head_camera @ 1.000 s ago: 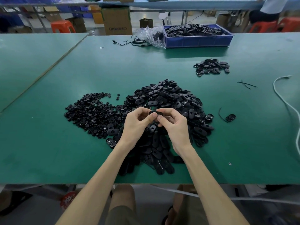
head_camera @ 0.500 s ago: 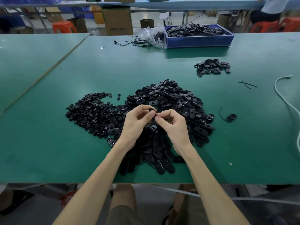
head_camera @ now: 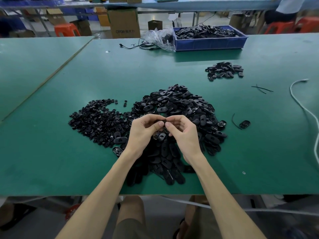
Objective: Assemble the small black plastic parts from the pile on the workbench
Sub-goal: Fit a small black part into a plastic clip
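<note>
Left hand (head_camera: pixel 143 133): curled, pinching the small black part (head_camera: pixel 161 120).
Right hand (head_camera: pixel 184 135): curled, pinching the same part from the right.
Part's place: held over the pile (head_camera: pixel 181 107), near middle of the workbench (head_camera: pixel 51 152).
Writing: far cardboard box (head_camera: pixel 125 23) reads "QTOR"; the rest is blurred.

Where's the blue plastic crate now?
Head view: the blue plastic crate sits far back on the green workbench, right of centre, beside a crumpled clear plastic bag.
</note>
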`<action>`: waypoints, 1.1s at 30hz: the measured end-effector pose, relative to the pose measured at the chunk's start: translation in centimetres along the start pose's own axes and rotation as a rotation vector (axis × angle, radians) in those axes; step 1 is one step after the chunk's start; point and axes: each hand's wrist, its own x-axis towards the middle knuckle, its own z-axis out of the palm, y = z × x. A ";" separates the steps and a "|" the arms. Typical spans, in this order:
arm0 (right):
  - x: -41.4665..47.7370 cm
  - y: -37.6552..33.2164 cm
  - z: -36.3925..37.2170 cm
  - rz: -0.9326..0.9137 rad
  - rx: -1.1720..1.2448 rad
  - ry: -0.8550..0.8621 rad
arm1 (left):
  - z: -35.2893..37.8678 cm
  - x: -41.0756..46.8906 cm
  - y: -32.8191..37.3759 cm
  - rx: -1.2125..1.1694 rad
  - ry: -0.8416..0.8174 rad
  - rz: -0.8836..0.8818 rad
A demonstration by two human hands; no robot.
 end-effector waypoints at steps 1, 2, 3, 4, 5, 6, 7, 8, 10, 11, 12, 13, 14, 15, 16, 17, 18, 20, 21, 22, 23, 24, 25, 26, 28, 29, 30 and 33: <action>0.0 0.0 0.0 0.000 0.004 0.011 | 0.0 0.0 0.0 -0.010 -0.007 -0.007; 0.0 0.0 0.0 0.003 0.016 0.020 | -0.1 0.1 -0.1 -0.022 -0.017 -0.015; 0.0 0.0 0.1 0.009 0.034 0.024 | -0.1 0.1 -0.1 -0.029 -0.028 -0.021; 0.0 -0.1 0.0 0.015 0.048 0.027 | -0.1 0.1 -0.1 -0.032 -0.039 -0.025; 0.1 -0.1 0.0 0.018 0.054 0.030 | -0.1 0.0 0.0 -0.036 -0.048 -0.027; 0.1 -0.1 0.0 0.020 0.054 0.035 | -0.1 0.0 0.0 -0.042 -0.057 -0.029; 0.1 -0.2 -0.1 0.022 0.056 0.039 | -0.1 -0.1 0.1 -0.049 -0.064 -0.028; 0.1 -0.2 -0.1 0.024 0.061 0.044 | -0.1 -0.1 0.1 -0.055 -0.072 -0.028; 0.1 -0.3 -0.1 0.031 0.074 0.047 | -0.2 -0.1 0.2 -0.062 -0.090 -0.031; 0.0 -0.4 -0.1 0.032 0.078 0.046 | -0.2 -0.1 0.2 -0.068 -0.100 -0.036; 0.0 -0.4 -0.1 0.031 0.081 0.045 | -0.3 -0.1 0.3 -0.074 -0.110 -0.040; 0.0 -0.4 -0.1 0.030 0.080 0.045 | -0.4 0.0 0.3 -0.079 -0.117 -0.044; 0.0 -0.5 -0.2 0.029 0.078 0.044 | -0.4 0.0 0.3 -0.082 -0.122 -0.047; 0.0 -0.5 -0.2 0.029 0.076 0.043 | -0.4 0.0 0.3 -0.083 -0.122 -0.050; 0.0 -0.5 -0.2 0.030 0.075 0.043 | -0.4 0.0 0.3 -0.082 -0.120 -0.051; 0.0 -0.5 -0.2 0.030 0.074 0.042 | -0.4 -0.1 0.3 -0.080 -0.117 -0.051; 0.0 -0.6 -0.2 0.031 0.073 0.040 | -0.4 -0.1 0.4 -0.079 -0.114 -0.051; 0.0 -0.6 -0.2 0.035 0.074 0.039 | -0.4 -0.1 0.4 -0.078 -0.111 -0.050; 0.0 -0.7 -0.2 0.039 0.074 0.038 | -0.4 -0.1 0.5 -0.076 -0.112 -0.048; 0.0 -0.7 -0.2 0.043 0.072 0.037 | -0.4 -0.2 0.5 -0.074 -0.113 -0.044; 0.0 -0.7 -0.2 0.045 0.070 0.035 | -0.5 -0.2 0.5 -0.071 -0.114 -0.042; 0.0 -0.7 -0.1 0.046 0.071 0.033 | -0.4 -0.2 0.5 -0.069 -0.112 -0.041; 0.0 -0.7 -0.1 0.047 0.075 0.030 | -0.4 -0.2 0.5 -0.066 -0.108 -0.043; 0.0 -0.7 -0.1 0.047 0.081 0.026 | -0.4 -0.1 0.4 -0.060 -0.101 -0.047; -0.1 -0.7 -0.2 0.042 0.081 0.014 | -0.3 -0.1 0.3 -0.027 -0.083 -0.051; -0.2 -0.7 -0.2 0.036 0.066 0.006 | -0.3 -0.1 0.3 -0.005 -0.074 -0.052; -0.2 -0.7 -0.1 0.031 0.046 -0.002 | -0.2 -0.1 0.4 0.016 -0.069 -0.051; -0.2 -0.6 0.0 0.030 0.012 -0.008 | 0.1 -0.2 0.6 0.083 -0.056 -0.030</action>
